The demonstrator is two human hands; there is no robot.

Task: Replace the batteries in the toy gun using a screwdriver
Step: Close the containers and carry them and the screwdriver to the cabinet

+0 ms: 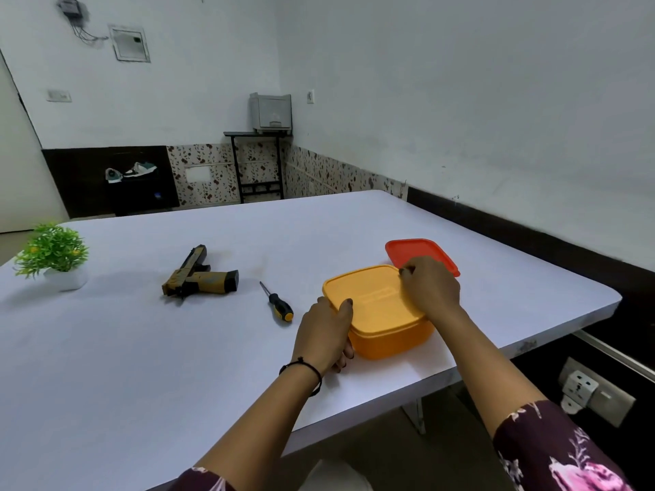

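The left grip clasps the near side of the yellow box on the table. The right grip curls at its far top corner, probably pinching the edge. Left of the left grip the screwdriver lies untouched, with the toy gun beyond it. The task looks barely begun: no batteries in sight.

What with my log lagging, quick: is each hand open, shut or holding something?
Left hand: grips the near side of the square orange plastic box.
Right hand: fingers curled on that box's lid, far corner.
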